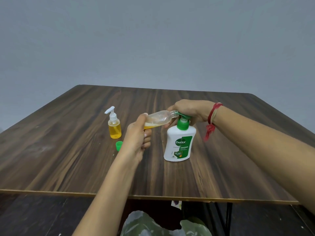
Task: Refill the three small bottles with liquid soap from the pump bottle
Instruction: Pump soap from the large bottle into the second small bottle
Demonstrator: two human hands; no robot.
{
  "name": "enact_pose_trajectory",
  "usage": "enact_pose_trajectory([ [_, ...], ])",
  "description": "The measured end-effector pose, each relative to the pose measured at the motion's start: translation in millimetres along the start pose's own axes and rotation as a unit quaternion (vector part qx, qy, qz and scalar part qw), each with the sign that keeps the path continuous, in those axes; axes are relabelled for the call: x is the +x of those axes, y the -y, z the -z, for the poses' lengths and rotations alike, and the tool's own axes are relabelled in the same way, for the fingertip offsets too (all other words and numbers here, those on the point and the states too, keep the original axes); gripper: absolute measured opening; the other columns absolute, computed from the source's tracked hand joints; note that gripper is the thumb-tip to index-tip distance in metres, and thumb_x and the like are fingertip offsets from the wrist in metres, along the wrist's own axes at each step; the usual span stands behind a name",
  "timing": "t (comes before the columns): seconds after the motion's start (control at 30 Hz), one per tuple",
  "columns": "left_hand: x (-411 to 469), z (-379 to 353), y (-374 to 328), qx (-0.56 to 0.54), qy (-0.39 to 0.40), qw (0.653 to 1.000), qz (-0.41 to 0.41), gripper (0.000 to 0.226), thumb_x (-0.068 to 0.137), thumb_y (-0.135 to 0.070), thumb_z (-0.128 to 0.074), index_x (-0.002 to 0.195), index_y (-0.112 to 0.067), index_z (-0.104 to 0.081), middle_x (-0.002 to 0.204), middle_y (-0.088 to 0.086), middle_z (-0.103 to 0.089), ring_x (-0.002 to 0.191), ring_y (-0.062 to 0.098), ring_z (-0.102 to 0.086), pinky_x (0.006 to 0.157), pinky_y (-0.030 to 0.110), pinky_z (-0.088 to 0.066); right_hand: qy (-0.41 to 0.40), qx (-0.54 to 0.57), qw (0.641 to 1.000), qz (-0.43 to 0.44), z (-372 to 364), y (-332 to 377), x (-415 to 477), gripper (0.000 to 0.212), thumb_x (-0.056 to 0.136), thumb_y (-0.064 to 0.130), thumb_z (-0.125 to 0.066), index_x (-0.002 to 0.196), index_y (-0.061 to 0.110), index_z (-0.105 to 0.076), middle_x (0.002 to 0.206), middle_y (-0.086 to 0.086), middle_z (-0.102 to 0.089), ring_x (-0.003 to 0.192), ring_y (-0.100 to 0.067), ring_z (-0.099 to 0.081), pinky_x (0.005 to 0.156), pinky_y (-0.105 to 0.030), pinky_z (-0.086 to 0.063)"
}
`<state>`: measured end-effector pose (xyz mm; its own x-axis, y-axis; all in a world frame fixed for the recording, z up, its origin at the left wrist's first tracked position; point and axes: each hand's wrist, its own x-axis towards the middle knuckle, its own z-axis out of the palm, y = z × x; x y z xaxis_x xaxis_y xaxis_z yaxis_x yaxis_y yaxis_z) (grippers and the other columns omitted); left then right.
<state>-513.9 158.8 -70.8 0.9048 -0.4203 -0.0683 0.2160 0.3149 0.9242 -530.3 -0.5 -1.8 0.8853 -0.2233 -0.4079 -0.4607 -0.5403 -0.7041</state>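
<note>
Above table (68, 150): small bottle (159, 118) ~horiz, neck rightward; L hand (139, 135) grips it, R hand (189, 110) pump bottle (179, 143).

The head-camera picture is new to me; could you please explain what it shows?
No machine here: a person wears a camera on the head, looking down at their own bare hands over a wooden table. The left hand holds a small clear bottle, tipped almost flat, some yellow soap inside, its mouth at the spout of the white pump bottle. The right hand grips that bottle's green pump head. Also on the table: a small bottle of yellow soap with a white pump, and a loose green cap.
</note>
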Motion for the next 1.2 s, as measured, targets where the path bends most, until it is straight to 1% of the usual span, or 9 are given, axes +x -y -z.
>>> enact_pose_trajectory([
  [0.2, 0.6, 2.6, 1.8, 0.004, 0.001, 1.0, 0.003, 0.031, 0.096, -0.031, -0.046, 0.069, -0.017, -0.044, 0.041, -0.007, -0.022, 0.032, 0.005, -0.015, 0.033, 0.015, -0.011, -0.039, -0.041, 0.998, 0.0, -2.8, -2.5, 3.3, 0.036, 0.089, 0.012, -0.037, 0.11, -0.001, -0.063, 0.098, -0.017, -0.069, 0.08, -0.028, -0.056, 0.073, -0.038, -0.047],
  [0.3, 0.9, 1.1, -0.4, 0.005, 0.0, 1.0, -0.005, 0.032, 0.097, -0.032, -0.046, 0.069, -0.017, -0.044, 0.041, -0.007, -0.022, 0.032, 0.005, -0.015, 0.033, 0.015, -0.012, -0.032, -0.085, 0.996, 0.0, 0.6, 2.3, 0.5, 0.032, 0.087, 0.014, -0.036, 0.098, 0.01, -0.066, 0.088, -0.004, -0.073, 0.078, -0.022, -0.058, 0.076, -0.04, -0.041],
  [0.43, 0.3, 1.8, -0.7, 0.012, -0.005, 1.0, -0.006, 0.032, 0.097, -0.031, -0.046, 0.068, -0.017, -0.043, 0.041, -0.007, -0.022, 0.033, 0.005, -0.015, 0.034, 0.016, -0.011, -0.036, -0.065, 0.997, -0.001, -2.3, -0.6, 1.0, 0.038, 0.09, 0.012, -0.035, 0.114, 0.002, -0.062, 0.091, -0.009, -0.072, 0.073, -0.023, -0.061, 0.069, -0.031, -0.051],
  [0.53, -1.0, 0.6, -1.3, 0.007, 0.001, 1.0, -0.008, 0.031, 0.097, -0.032, -0.046, 0.071, -0.016, -0.047, 0.042, -0.007, -0.023, 0.033, 0.005, -0.016, 0.034, 0.016, -0.011, -0.025, -0.092, 0.995, 0.001, 1.5, 1.8, 0.4, 0.036, 0.089, 0.015, -0.035, 0.109, 0.01, -0.064, 0.088, -0.004, -0.073, 0.079, -0.021, -0.059, 0.078, -0.04, -0.042],
  [0.67, 0.3, 1.4, -0.8, 0.011, -0.005, 1.0, -0.007, 0.031, 0.097, -0.032, -0.046, 0.071, -0.016, -0.048, 0.04, -0.007, -0.023, 0.032, 0.004, -0.016, 0.034, 0.016, -0.011, -0.028, -0.037, 0.999, -0.006, -2.4, -0.2, 1.3, 0.032, 0.089, 0.013, -0.035, 0.105, 0.007, -0.063, 0.087, -0.011, -0.07, 0.069, -0.022, -0.061, 0.063, -0.027, -0.05],
  [0.83, 0.3, -0.8, -0.1, -0.003, -0.005, 1.0, -0.003, 0.029, 0.097, -0.033, -0.046, 0.075, -0.014, -0.049, 0.039, -0.008, -0.024, 0.03, 0.003, -0.018, 0.031, 0.015, -0.013, -0.023, -0.078, 0.997, -0.003, 2.0, 2.9, 2.1, 0.037, 0.087, 0.016, -0.038, 0.111, 0.005, -0.064, 0.093, -0.008, -0.073, 0.084, -0.025, -0.059, 0.081, -0.043, -0.043],
  [1.0, 0.7, 0.7, 0.5, 0.002, -0.008, 1.0, -0.004, 0.03, 0.097, -0.032, -0.046, 0.073, -0.015, -0.049, 0.04, -0.008, -0.023, 0.031, 0.003, -0.017, 0.032, 0.014, -0.012, -0.014, -0.04, 0.999, 0.006, -2.0, -1.9, 1.4, 0.037, 0.09, 0.011, -0.037, 0.116, 0.002, -0.061, 0.092, -0.012, -0.071, 0.073, -0.025, -0.06, 0.064, -0.028, -0.048],
  [1.13, -0.3, -0.6, -0.7, -0.002, -0.005, 1.0, -0.013, 0.03, 0.098, -0.032, -0.045, 0.074, -0.014, -0.051, 0.04, -0.007, -0.023, 0.031, 0.004, -0.017, 0.033, 0.014, -0.012, -0.006, -0.051, 0.999, 0.006, 2.1, 1.8, 3.6, 0.037, 0.09, 0.016, -0.036, 0.116, 0.011, -0.062, 0.091, -0.005, -0.072, 0.089, -0.025, -0.061, 0.089, -0.044, -0.044],
  [1.2, -0.2, 0.1, -0.5, 0.003, -0.01, 1.0, -0.014, 0.032, 0.098, -0.032, -0.046, 0.071, -0.015, -0.05, 0.041, -0.007, -0.022, 0.032, 0.004, -0.016, 0.034, 0.015, -0.011, -0.006, -0.007, 1.0, 0.012, -2.2, -1.0, 2.5, 0.036, 0.091, 0.013, -0.037, 0.118, 0.005, -0.06, 0.091, -0.011, -0.07, 0.082, -0.026, -0.061, 0.081, -0.037, -0.049],
])
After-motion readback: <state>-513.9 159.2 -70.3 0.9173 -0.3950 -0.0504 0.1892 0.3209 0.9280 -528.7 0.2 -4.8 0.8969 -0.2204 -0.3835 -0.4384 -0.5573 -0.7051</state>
